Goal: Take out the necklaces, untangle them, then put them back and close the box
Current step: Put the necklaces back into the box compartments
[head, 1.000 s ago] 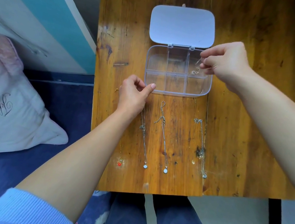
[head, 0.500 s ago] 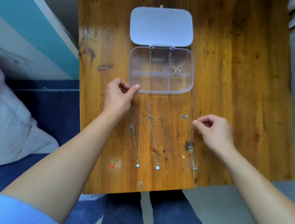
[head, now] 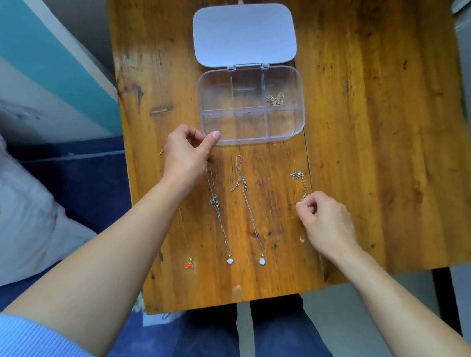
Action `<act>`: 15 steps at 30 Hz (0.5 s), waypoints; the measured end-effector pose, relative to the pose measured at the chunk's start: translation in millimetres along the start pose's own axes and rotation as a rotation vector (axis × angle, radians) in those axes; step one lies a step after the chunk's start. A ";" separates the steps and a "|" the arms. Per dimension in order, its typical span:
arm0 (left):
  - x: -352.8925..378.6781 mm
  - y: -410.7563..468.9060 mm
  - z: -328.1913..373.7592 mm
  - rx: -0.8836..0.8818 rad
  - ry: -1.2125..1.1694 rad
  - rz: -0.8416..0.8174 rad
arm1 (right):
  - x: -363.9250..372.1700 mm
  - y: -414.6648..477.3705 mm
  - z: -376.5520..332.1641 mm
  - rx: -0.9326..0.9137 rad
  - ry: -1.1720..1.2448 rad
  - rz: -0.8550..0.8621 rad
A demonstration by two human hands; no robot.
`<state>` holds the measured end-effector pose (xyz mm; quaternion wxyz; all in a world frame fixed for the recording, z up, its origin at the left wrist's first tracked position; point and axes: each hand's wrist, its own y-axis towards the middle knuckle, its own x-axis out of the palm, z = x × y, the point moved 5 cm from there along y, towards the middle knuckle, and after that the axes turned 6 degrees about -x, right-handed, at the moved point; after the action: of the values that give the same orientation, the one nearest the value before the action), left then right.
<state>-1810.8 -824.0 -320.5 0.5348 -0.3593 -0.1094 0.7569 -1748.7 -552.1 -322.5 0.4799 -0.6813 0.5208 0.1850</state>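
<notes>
While the clear box (head: 250,108) sits lid-open at upper centre of the worktop (head: 380,136), one chain (head: 275,99) lies bunched in its upper-right compartment. Left hand (head: 185,155) fingers pinched at the box's lower-left corner. Right hand (head: 326,221) fingers clamped on the rightmost necklace (head: 301,181). Three necklaces (head: 242,208) lie between.

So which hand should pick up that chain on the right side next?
The right hand, probably: its fingers already pinch at that chain. The left hand is across the table, by the box.
</notes>
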 end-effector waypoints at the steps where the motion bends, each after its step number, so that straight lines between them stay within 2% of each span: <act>1: -0.2 0.8 -0.5 0.002 -0.002 0.000 | -5.8 0.6 -8.8 -0.036 0.084 0.029; 7: 1.0 2.0 -3.8 -0.006 -0.042 -0.029 | -56.5 9.2 -79.6 -0.227 0.466 0.254; 11: 2.0 3.6 -5.6 -0.012 -0.065 -0.049 | -84.2 21.7 -130.3 -0.330 0.732 0.258; 15: 3.1 5.2 -7.2 -0.013 -0.111 -0.053 | -96.9 48.1 -165.5 -0.360 0.853 0.247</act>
<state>-1810.4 -825.0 -329.9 0.5455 -0.3172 -0.1536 0.7604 -1870.1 -640.5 -194.0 0.0725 -0.7018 0.7080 0.0319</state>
